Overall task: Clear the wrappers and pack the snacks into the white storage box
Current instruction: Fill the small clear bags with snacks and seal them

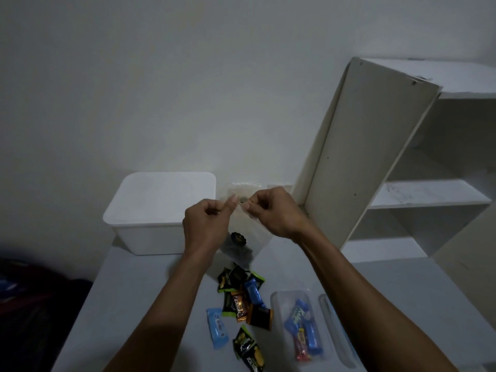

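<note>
Both hands hold a clear plastic bag up above the table, just right of the white storage box. My left hand pinches one side of its top edge and my right hand pinches the other. Dark wrappers sit in the bottom of the bag. Below it a pile of wrapped snacks in black, green, orange and blue lies on the table. A blue snack and a black-and-yellow one lie nearer to me. The storage box stands at the back left with its lid on.
A small clear container at the front right holds blue and red snacks, with its lid beside it. A white shelf unit stands at the right. Dark fabric lies off the table's left edge.
</note>
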Action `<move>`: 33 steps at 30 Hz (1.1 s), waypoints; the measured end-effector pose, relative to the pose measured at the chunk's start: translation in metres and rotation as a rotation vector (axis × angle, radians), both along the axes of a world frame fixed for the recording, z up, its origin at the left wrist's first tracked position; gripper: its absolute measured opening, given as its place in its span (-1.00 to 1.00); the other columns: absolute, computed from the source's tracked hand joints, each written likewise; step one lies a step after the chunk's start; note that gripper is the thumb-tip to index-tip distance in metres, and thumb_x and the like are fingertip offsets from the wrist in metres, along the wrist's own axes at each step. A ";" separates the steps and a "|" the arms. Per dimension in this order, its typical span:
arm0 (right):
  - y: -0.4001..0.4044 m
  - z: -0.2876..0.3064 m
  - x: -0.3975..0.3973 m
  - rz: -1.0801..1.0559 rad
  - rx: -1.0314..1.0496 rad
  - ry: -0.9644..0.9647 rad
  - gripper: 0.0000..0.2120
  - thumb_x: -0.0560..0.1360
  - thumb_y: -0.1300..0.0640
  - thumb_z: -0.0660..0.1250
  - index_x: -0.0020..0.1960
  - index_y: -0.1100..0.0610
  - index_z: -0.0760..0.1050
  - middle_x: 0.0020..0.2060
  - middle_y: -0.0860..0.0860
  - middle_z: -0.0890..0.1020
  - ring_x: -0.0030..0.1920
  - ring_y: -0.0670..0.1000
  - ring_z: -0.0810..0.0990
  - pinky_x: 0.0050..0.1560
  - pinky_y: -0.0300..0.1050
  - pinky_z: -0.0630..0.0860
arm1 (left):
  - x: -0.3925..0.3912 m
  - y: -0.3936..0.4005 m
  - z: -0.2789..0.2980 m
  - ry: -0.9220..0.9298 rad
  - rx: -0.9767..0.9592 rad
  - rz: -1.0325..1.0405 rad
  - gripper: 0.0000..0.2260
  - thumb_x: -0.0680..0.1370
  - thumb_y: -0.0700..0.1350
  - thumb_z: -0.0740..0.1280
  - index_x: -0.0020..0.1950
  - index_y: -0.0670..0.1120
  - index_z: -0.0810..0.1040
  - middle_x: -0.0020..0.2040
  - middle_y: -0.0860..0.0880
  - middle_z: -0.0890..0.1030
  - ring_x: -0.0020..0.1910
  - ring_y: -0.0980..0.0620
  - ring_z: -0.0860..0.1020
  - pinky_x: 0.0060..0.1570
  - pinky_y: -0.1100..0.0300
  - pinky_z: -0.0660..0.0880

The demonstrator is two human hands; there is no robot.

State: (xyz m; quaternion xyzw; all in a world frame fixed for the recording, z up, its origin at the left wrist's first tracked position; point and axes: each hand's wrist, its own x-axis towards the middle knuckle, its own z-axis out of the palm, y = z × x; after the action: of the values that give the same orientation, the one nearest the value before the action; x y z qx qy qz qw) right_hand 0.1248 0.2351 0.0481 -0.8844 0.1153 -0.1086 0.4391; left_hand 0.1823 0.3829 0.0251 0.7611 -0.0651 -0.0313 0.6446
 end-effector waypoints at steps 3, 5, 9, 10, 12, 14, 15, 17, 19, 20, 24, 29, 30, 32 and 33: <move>0.008 -0.007 0.003 0.002 -0.019 -0.028 -0.77 0.56 0.08 0.37 -0.26 0.10 0.57 -0.43 -0.08 0.55 -0.42 -0.18 0.44 -0.34 -0.28 0.41 | -0.006 -0.002 0.002 0.072 0.019 0.004 -0.74 0.45 0.10 0.47 -0.30 -0.05 0.64 -0.32 0.06 0.64 -0.32 0.19 0.55 -0.30 0.30 0.43; 0.010 -0.009 0.005 -0.002 -0.002 -0.026 -0.79 0.57 0.10 0.36 -0.24 0.08 0.58 -0.39 -0.10 0.59 -0.37 -0.17 0.49 -0.30 -0.29 0.44 | -0.006 -0.003 0.002 0.102 -0.020 0.016 -0.78 0.49 0.01 0.46 -0.32 -0.05 0.63 -0.33 0.05 0.63 -0.33 0.16 0.53 -0.31 0.31 0.41; 0.011 -0.014 0.009 -0.031 0.082 -0.022 -0.76 0.56 0.10 0.38 -0.29 0.02 0.56 -0.39 -0.13 0.60 -0.34 -0.18 0.53 -0.25 -0.29 0.46 | -0.004 -0.004 0.005 0.131 -0.042 0.029 -0.80 0.51 -0.12 0.44 -0.31 -0.09 0.63 -0.31 0.02 0.61 -0.30 0.17 0.51 -0.30 0.36 0.41; 0.011 -0.015 0.009 -0.039 0.107 -0.021 -0.77 0.55 0.09 0.39 -0.28 0.02 0.57 -0.39 -0.14 0.60 -0.32 -0.18 0.54 -0.21 -0.26 0.49 | -0.004 -0.004 0.006 0.143 -0.047 0.028 -0.81 0.51 -0.14 0.44 -0.31 -0.09 0.63 -0.29 0.03 0.62 -0.28 0.19 0.51 -0.28 0.37 0.40; 0.010 -0.018 0.008 -0.054 0.153 -0.009 -0.82 0.55 0.09 0.40 -0.22 0.09 0.63 -0.34 -0.11 0.64 -0.26 -0.16 0.59 -0.13 -0.19 0.55 | -0.002 -0.005 0.008 0.162 -0.062 0.028 -0.83 0.51 -0.15 0.44 -0.29 -0.09 0.63 -0.27 0.06 0.62 -0.26 0.22 0.52 -0.23 0.36 0.39; 0.009 -0.020 0.004 -0.054 0.178 0.011 -0.83 0.55 0.09 0.39 -0.12 0.17 0.66 -0.28 -0.08 0.66 -0.25 -0.19 0.59 -0.14 -0.20 0.56 | 0.000 -0.005 0.009 0.180 -0.076 0.036 -0.84 0.51 -0.14 0.44 -0.27 -0.10 0.64 -0.26 0.06 0.62 -0.26 0.19 0.52 -0.22 0.33 0.42; 0.009 -0.022 0.002 -0.046 0.180 0.025 -0.83 0.55 0.10 0.38 -0.08 0.19 0.66 -0.26 -0.08 0.66 -0.25 -0.21 0.58 -0.18 -0.25 0.53 | 0.001 -0.005 0.009 0.189 -0.079 0.042 -0.85 0.51 -0.14 0.44 -0.27 -0.10 0.64 -0.27 0.04 0.62 -0.27 0.16 0.52 -0.24 0.32 0.43; 0.010 -0.028 -0.001 -0.039 0.192 0.047 -0.83 0.57 0.10 0.36 -0.05 0.19 0.65 -0.23 -0.07 0.66 -0.23 -0.21 0.58 -0.22 -0.32 0.48 | 0.002 -0.004 0.009 0.204 -0.070 0.052 -0.84 0.51 -0.12 0.44 -0.27 -0.09 0.64 -0.28 0.00 0.62 -0.29 0.10 0.51 -0.32 0.31 0.46; 0.014 -0.033 0.000 -0.068 0.208 0.020 -0.83 0.58 0.10 0.35 -0.08 0.19 0.63 -0.23 -0.05 0.66 -0.21 -0.18 0.59 -0.18 -0.29 0.49 | 0.002 -0.003 0.010 0.209 -0.054 0.060 -0.83 0.51 -0.10 0.44 -0.27 -0.10 0.64 -0.29 -0.04 0.62 -0.33 0.07 0.51 -0.37 0.29 0.46; 0.016 -0.034 0.001 -0.085 0.200 -0.004 -0.83 0.58 0.11 0.35 -0.11 0.18 0.62 -0.25 -0.06 0.65 -0.21 -0.18 0.59 -0.15 -0.26 0.51 | 0.001 -0.003 0.010 0.208 -0.045 0.062 -0.83 0.51 -0.10 0.44 -0.27 -0.11 0.64 -0.28 -0.03 0.63 -0.33 0.07 0.52 -0.37 0.30 0.46; 0.021 -0.038 0.009 -0.107 0.120 -0.050 -0.82 0.57 0.10 0.36 -0.14 0.18 0.61 -0.26 -0.01 0.66 -0.19 -0.06 0.63 -0.08 -0.09 0.57 | -0.005 -0.006 0.009 0.249 0.010 0.036 -0.86 0.46 -0.14 0.48 -0.25 -0.19 0.65 -0.29 -0.04 0.64 -0.29 0.04 0.57 -0.27 0.24 0.49; 0.021 -0.040 0.006 -0.117 0.208 0.021 -0.81 0.57 0.06 0.35 -0.13 0.15 0.63 -0.28 -0.03 0.66 -0.24 -0.10 0.60 -0.17 -0.14 0.56 | -0.006 -0.008 0.005 0.332 -0.034 0.047 -0.83 0.47 -0.20 0.47 -0.30 -0.19 0.58 -0.34 -0.07 0.56 -0.34 0.02 0.48 -0.29 0.24 0.43; 0.020 -0.040 0.003 -0.111 0.242 0.048 -0.81 0.57 0.06 0.35 -0.13 0.15 0.63 -0.29 -0.05 0.64 -0.28 -0.14 0.57 -0.23 -0.21 0.51 | -0.005 -0.008 0.005 0.351 -0.047 0.052 -0.81 0.48 -0.20 0.46 -0.32 -0.18 0.56 -0.34 -0.05 0.54 -0.35 0.05 0.46 -0.31 0.25 0.40; 0.020 -0.041 -0.003 -0.100 0.284 0.083 -0.80 0.58 0.08 0.35 -0.11 0.18 0.62 -0.28 -0.05 0.63 -0.31 -0.19 0.55 -0.30 -0.33 0.44 | -0.005 -0.008 0.004 0.377 -0.063 0.056 -0.78 0.48 -0.20 0.45 -0.34 -0.15 0.53 -0.35 -0.04 0.53 -0.36 0.05 0.45 -0.34 0.27 0.37; 0.020 -0.042 -0.005 -0.106 0.284 0.082 -0.81 0.58 0.09 0.34 -0.10 0.19 0.62 -0.26 -0.03 0.64 -0.28 -0.18 0.56 -0.30 -0.34 0.44 | -0.005 -0.007 0.003 0.380 -0.059 0.054 -0.77 0.48 -0.19 0.45 -0.35 -0.14 0.52 -0.35 -0.05 0.53 -0.35 0.03 0.45 -0.34 0.27 0.36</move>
State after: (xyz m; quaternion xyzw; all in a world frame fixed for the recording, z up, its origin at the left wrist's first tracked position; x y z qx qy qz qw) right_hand 0.1200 0.2547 0.0057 -0.8098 0.1936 -0.0781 0.5484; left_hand 0.1772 0.3755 0.0284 0.7238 0.0774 -0.1555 0.6678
